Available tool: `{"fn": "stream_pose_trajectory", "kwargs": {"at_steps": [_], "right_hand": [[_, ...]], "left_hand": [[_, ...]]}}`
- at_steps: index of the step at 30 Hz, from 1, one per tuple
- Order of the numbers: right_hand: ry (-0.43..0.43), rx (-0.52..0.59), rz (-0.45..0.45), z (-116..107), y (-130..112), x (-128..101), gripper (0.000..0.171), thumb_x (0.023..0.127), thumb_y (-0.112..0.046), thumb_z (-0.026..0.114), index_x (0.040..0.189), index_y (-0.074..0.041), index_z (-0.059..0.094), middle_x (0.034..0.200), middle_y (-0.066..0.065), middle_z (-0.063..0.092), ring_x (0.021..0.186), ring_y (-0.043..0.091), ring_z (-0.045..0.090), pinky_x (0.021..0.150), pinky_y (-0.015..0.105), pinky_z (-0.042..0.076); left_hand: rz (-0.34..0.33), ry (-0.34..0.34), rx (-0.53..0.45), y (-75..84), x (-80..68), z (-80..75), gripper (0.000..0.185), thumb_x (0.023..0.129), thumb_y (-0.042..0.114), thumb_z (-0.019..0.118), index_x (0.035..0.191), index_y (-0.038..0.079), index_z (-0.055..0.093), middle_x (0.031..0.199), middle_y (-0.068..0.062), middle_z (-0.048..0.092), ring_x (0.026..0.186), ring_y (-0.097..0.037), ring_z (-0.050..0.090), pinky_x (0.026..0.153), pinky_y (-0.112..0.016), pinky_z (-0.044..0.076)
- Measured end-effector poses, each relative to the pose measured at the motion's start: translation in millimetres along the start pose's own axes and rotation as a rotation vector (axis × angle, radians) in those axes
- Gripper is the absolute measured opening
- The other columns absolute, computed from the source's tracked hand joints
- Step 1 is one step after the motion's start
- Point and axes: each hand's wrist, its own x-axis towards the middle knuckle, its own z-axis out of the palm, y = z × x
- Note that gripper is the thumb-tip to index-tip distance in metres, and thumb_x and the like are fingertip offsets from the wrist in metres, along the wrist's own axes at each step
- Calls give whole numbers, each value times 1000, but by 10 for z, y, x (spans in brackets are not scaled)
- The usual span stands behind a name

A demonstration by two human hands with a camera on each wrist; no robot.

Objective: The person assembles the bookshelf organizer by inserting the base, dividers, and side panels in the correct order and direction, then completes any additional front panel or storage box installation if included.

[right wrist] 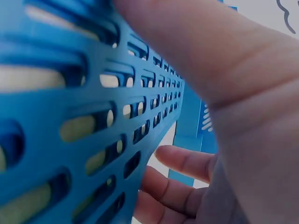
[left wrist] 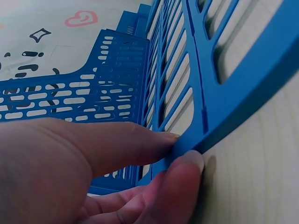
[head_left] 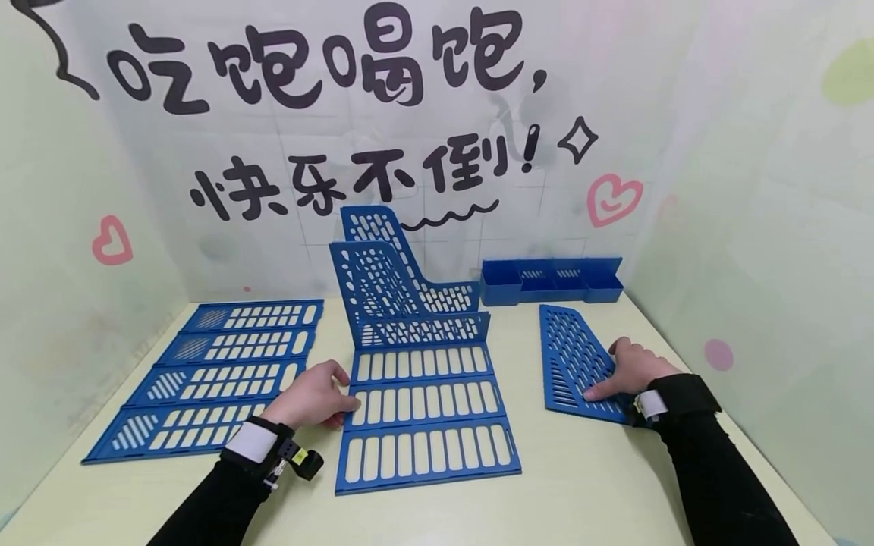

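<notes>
In the head view, a blue slotted base (head_left: pixel 426 425) lies mid-table, its sections in a row. Two perforated file-rack side panels (head_left: pixel 372 254) stand upright at its far end. My left hand (head_left: pixel 310 396) pinches the base's left edge; the left wrist view shows the thumb (left wrist: pixel 135 144) on top and a fingertip beneath the rim (left wrist: pixel 194 140). On the right, my right hand (head_left: pixel 640 368) holds a loose perforated side panel (head_left: pixel 576 356) by its right edge. In the right wrist view, the thumb (right wrist: pixel 187 42) lies over that panel (right wrist: pixel 88 102), fingers along its edge.
Several flat slotted blue panels (head_left: pixel 198 410) lie in a row at the left. A blue compartment box (head_left: pixel 501 287) stands at the back right by the wall (head_left: pixel 464 220). Side walls flank the pale table (head_left: pixel 587 485).
</notes>
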Motion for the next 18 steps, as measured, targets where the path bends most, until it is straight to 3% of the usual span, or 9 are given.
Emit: {"fn": "stream_pose_trajectory", "kwargs": {"at_steps": [7, 14, 18], "right_hand": [[-46, 129, -9, -73, 67, 8, 121, 76, -64, 96, 143, 15, 34, 123, 31, 66, 108, 39, 64, 97, 53, 55], [-3, 235, -133, -208, 198, -31, 67, 97, -42, 85, 128, 12, 59, 107, 16, 76, 94, 23, 70, 87, 42, 56], [43, 196, -208, -225, 219, -40, 43, 109, -37, 70, 118, 5, 69, 95, 7, 73, 86, 19, 63, 80, 36, 51]], "left_hand": [[-36, -5, -4, 3, 4, -14, 40, 100, 17, 80, 127, -2, 57, 79, -9, 74, 63, -20, 69, 62, -30, 57], [-31, -10, -6, 18, -10, -13, 42, 100, 17, 80, 128, -3, 56, 81, -9, 74, 64, -20, 69, 64, -31, 56], [-36, -11, -8, 16, -15, -10, 42, 100, 18, 81, 128, -2, 56, 82, -10, 74, 64, -21, 70, 65, -32, 57]]}}
